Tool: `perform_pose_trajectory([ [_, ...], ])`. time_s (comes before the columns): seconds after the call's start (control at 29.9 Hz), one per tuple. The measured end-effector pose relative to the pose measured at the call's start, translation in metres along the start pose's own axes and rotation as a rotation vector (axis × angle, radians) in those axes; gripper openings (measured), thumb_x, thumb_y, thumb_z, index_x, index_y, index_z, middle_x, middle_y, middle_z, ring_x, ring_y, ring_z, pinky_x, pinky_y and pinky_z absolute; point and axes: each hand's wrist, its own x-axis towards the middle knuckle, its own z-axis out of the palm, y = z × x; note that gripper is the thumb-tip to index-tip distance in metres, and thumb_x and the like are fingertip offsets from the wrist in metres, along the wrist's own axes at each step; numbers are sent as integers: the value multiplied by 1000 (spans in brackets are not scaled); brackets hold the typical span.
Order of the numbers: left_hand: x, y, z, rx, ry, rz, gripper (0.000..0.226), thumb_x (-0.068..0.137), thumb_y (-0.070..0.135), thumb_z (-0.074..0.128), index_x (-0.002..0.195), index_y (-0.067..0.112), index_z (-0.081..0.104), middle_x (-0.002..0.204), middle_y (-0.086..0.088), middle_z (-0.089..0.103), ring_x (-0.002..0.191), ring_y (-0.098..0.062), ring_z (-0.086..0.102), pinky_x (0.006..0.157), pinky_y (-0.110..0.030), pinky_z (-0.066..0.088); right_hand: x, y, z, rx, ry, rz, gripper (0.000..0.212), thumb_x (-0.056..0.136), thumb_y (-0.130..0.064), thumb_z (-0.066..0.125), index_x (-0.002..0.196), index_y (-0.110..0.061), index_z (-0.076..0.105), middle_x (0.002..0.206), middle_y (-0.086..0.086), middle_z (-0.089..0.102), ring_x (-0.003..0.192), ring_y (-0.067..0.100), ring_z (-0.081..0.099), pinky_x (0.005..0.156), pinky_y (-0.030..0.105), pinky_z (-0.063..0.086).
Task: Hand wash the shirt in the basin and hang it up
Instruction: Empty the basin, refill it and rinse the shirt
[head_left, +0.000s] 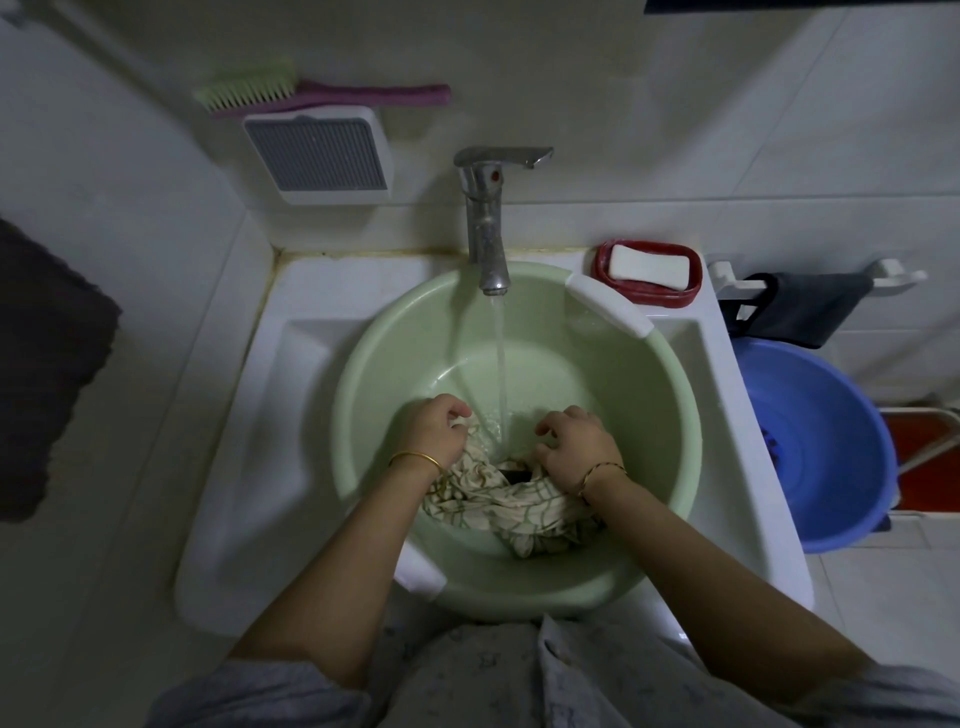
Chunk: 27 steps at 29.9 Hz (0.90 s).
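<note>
Head view: shirt (498, 499) is bunched at near side of green basin (374, 364), under running tap (485, 234). A fold is gripped by left hand (434, 428); right hand (574, 447) is laid on cloth w/ fingers curled, grasp can't be told. Risk: if tap is left on, basin may be overfilled & water spilled.

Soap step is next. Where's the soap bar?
Head view, right of the faucet: the white soap bar lies in a red dish at the back right corner of the sink, just behind the green basin.
</note>
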Motion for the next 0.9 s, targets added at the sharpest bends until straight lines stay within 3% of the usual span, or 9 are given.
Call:
perform_pose_trajectory([
  [0.63,-1,1,-1,-11,-5,-15,27,74,9,56,83,34,62,103,-3,69,96,-19,63,89,-35,52,0,0,-1,-2,-10,0,32,87,-28,54,117,-19,59,122,6,51,117,25,43,96,36,41],
  [0.9,-1,1,0,-20,-6,-26,27,75,6,56,92,23,68,106,-5,68,98,-19,62,90,-34,51,0,0,-1,7,-9,-1,31,87,-27,54,117,-19,59,122,5,51,119,24,42,97,36,41],
])
